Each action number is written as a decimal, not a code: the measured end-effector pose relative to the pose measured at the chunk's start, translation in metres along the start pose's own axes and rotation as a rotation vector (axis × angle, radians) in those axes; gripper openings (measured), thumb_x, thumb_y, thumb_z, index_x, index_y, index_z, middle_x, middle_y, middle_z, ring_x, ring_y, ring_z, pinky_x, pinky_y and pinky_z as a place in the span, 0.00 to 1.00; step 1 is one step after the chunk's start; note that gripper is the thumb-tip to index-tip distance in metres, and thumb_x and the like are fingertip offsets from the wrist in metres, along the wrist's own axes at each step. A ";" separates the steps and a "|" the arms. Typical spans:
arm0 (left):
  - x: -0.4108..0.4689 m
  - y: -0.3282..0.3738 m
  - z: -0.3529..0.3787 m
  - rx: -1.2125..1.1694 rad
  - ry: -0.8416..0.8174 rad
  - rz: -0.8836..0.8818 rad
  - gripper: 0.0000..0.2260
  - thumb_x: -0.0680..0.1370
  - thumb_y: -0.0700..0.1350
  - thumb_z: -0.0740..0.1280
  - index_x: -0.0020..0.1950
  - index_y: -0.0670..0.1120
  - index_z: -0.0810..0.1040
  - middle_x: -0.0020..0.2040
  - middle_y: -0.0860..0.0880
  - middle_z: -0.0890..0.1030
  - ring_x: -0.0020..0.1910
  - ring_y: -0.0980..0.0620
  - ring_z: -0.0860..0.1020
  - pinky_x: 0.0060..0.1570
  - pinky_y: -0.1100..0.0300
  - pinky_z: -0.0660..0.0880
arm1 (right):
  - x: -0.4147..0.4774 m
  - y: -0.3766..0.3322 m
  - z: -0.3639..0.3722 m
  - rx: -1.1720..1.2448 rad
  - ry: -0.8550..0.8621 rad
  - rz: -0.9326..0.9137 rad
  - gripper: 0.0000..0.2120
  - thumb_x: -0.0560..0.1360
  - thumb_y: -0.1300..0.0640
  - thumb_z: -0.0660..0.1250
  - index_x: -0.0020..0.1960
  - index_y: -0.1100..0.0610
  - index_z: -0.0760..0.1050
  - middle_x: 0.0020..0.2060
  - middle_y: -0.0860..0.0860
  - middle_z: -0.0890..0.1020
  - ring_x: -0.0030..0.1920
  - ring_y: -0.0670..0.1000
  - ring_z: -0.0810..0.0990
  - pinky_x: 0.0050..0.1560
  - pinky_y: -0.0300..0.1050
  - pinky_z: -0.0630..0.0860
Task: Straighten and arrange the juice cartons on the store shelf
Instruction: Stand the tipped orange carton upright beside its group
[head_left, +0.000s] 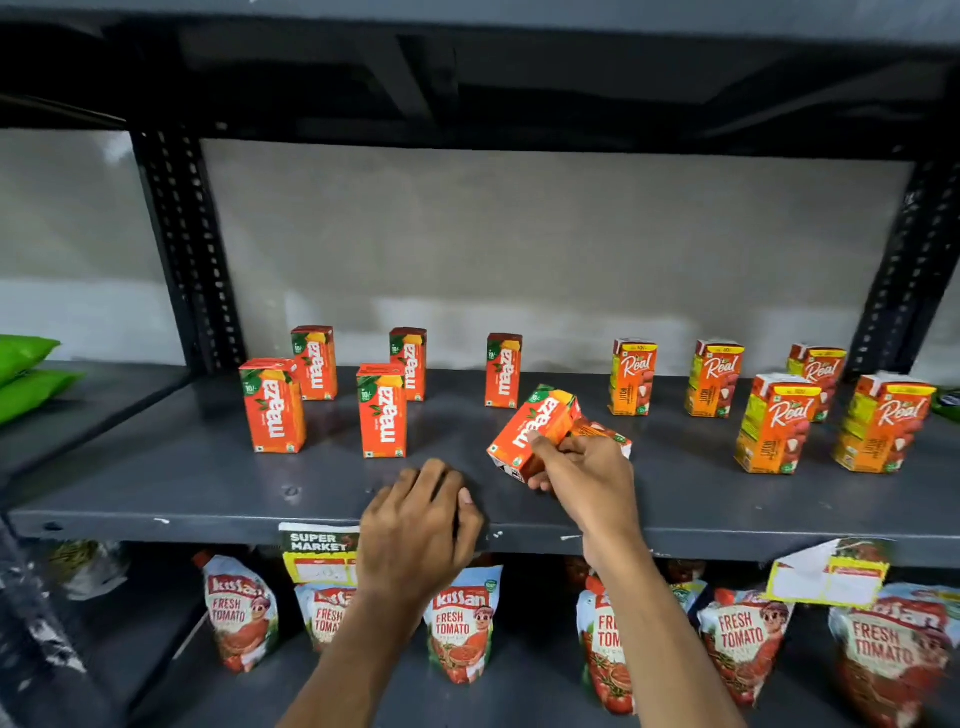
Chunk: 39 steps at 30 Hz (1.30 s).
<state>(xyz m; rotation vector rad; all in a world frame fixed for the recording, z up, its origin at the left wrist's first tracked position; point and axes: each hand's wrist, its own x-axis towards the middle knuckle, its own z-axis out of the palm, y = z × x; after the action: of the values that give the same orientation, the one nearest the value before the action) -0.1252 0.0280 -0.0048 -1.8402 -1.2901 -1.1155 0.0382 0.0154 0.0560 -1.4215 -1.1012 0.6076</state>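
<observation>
Several orange Maaza juice cartons stand upright on the dark grey shelf (208, 483), among them a front left carton (272, 405) and a front middle carton (382, 410). Several Real juice cartons stand on the right, one at the front (773, 423). My right hand (582, 478) holds a tilted Maaza carton (535, 431) just above the shelf. Behind that hand, another carton (602, 431) lies flat, mostly hidden. My left hand (421, 525) rests palm down on the shelf's front edge, holding nothing.
Kissan tomato pouches (462, 623) fill the lower shelf. Price tags (317, 556) hang from the shelf lip. Green packets (26, 369) lie on the neighbouring shelf at left. Slotted uprights (187, 249) frame the bay, with another shelf close overhead.
</observation>
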 end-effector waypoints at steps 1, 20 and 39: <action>0.000 0.000 -0.001 -0.001 0.001 0.004 0.14 0.79 0.48 0.54 0.40 0.47 0.76 0.40 0.50 0.78 0.36 0.48 0.77 0.34 0.54 0.73 | -0.003 0.000 0.000 0.002 -0.001 -0.027 0.11 0.74 0.50 0.71 0.36 0.55 0.81 0.26 0.46 0.84 0.29 0.41 0.84 0.36 0.36 0.74; -0.001 -0.001 -0.001 -0.028 -0.042 -0.001 0.13 0.78 0.49 0.58 0.40 0.47 0.79 0.40 0.49 0.80 0.37 0.49 0.79 0.33 0.56 0.75 | -0.052 -0.076 -0.032 0.245 -0.273 -0.460 0.15 0.67 0.41 0.70 0.54 0.39 0.76 0.49 0.40 0.86 0.51 0.40 0.85 0.44 0.34 0.81; -0.003 -0.002 0.007 0.038 0.029 0.011 0.15 0.79 0.49 0.55 0.40 0.47 0.77 0.40 0.49 0.78 0.35 0.49 0.76 0.33 0.55 0.71 | 0.031 0.007 0.025 -0.262 -0.120 -0.195 0.13 0.78 0.55 0.68 0.62 0.53 0.77 0.56 0.50 0.84 0.58 0.50 0.81 0.51 0.41 0.76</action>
<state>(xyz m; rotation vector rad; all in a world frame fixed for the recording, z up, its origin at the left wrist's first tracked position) -0.1252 0.0333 -0.0104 -1.7957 -1.2747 -1.1005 0.0312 0.0555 0.0517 -1.4911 -1.4378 0.4233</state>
